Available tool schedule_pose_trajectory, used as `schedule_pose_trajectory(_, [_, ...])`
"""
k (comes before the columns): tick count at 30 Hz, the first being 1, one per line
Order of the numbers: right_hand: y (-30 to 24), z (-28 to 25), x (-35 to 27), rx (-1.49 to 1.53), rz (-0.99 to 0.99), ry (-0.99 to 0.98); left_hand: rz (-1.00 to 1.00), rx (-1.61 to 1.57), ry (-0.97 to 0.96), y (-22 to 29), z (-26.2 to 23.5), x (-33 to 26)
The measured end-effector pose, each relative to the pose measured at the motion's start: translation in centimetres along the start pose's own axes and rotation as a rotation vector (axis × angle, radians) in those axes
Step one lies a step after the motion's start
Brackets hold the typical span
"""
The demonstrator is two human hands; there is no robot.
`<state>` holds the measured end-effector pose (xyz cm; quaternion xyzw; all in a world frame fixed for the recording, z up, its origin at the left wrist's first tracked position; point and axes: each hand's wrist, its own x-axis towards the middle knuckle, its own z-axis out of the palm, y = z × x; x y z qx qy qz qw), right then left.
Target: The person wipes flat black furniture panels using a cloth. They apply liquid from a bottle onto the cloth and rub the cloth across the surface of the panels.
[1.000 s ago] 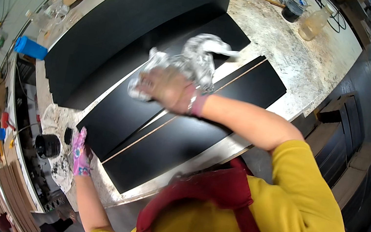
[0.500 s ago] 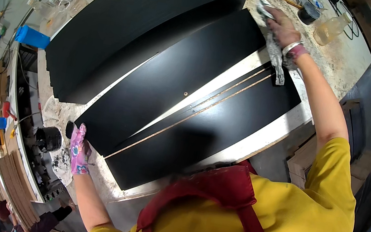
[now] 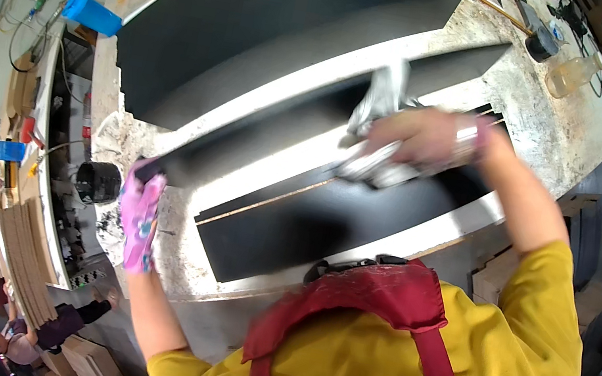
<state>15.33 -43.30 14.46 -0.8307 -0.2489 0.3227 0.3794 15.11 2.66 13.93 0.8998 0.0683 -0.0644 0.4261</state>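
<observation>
My left hand (image 3: 140, 220), in a pink floral glove, is closed at the left end of the narrow middle black panel (image 3: 247, 130). That panel looks tilted, showing a thinner face. A small dark patch at the gloved fingers may be its end; I cannot tell. My right hand (image 3: 418, 138), blurred by motion, grips a grey-white rag (image 3: 381, 106) above the middle of the panels. Part of the middle panel is hidden behind the rag. Nearest me lies a black panel (image 3: 285, 230) with a pale brown groove along it, partly covered by my right hand and forearm.
A wide curved black panel (image 3: 263, 36) lies at the far side of the stained white table (image 3: 566, 146). At the right stand a bottle of yellowish liquid (image 3: 570, 76) and a dark cup (image 3: 541, 47). A black tub (image 3: 98, 183) and a blue container (image 3: 92, 14) are at the left.
My right hand has swept the rag from the far right end toward the middle, nearer me. The middle panel has tilted, its left end rising with my left hand. The view has shifted slightly.
</observation>
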Motion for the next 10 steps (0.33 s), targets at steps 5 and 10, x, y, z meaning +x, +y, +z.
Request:
schedule_pose_trajectory(5, [7.8, -5.0, -18.0, 0.234, 0.580, 0.410, 0.625, 0.303, 0.069, 1.5, 0.6, -8.6])
schedule_pose_trajectory(10, [15.1, -0.1, -20.1, 0.181, 0.631, 0.620, 0.710, 0.393, 0.011, -0.8, 2.7, -12.8])
